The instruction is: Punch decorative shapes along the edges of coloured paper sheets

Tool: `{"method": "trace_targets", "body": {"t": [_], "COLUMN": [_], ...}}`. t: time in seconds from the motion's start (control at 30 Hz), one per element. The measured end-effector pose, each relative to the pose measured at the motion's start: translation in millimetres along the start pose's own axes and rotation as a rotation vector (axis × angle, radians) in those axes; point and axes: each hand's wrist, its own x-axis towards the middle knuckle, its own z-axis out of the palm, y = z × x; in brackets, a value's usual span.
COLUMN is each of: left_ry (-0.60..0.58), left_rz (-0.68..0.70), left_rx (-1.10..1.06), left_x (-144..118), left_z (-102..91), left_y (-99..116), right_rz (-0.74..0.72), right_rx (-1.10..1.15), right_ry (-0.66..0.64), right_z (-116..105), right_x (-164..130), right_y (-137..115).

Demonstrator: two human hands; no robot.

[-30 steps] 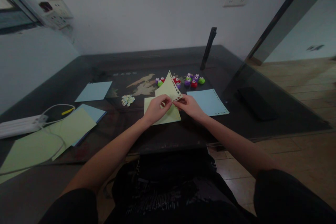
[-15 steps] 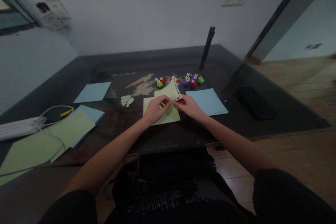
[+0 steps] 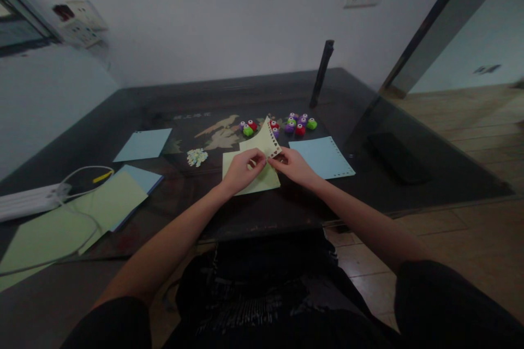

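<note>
Both my hands meet at a pale yellow-green sheet of paper (image 3: 262, 142) whose right edge carries a row of small punched holes. My left hand (image 3: 244, 170) is closed, thumb and index finger pinching the near part of the sheet. At its near right corner, the fingers of my right hand (image 3: 295, 166) are closed on the same sheet. This sheet is lifted and curls upward at the far end. Under it another yellow-green sheet (image 3: 262, 182) lies flat. To the right lies a blue sheet (image 3: 321, 157) with holes along two edges.
Several small red, green and purple craft punches (image 3: 300, 130) stand beyond the papers. A pile of paper bits (image 3: 197, 157) lies left of my hands. Farther left are a blue sheet (image 3: 143, 144), stacked yellow-green paper (image 3: 94, 210) and a white power strip (image 3: 28, 202). A dark post (image 3: 321, 73) rises at the back.
The view has shifted very slightly. Both hands keep the same hold on the sheet, with no clear movement.
</note>
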Motion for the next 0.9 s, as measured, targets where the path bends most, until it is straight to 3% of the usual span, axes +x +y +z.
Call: {"method": "trace_targets", "body": {"t": [0.33, 0.9], "left_ry": [0.020, 0.082], "left_rz": [0.027, 0.013], "left_rx": [0.023, -0.019], "left_x": [-1.0, -1.3], "left_z": [1.2, 5.1], "left_y": [0.7, -1.7], "right_rz": [-0.003, 0.109], "right_rx": [-0.004, 0.315], "right_ry": [0.011, 0.047], "right_z": [0.4, 10.7], "right_x": [-0.3, -2.1], "right_y": [-0.4, -1.7]}}
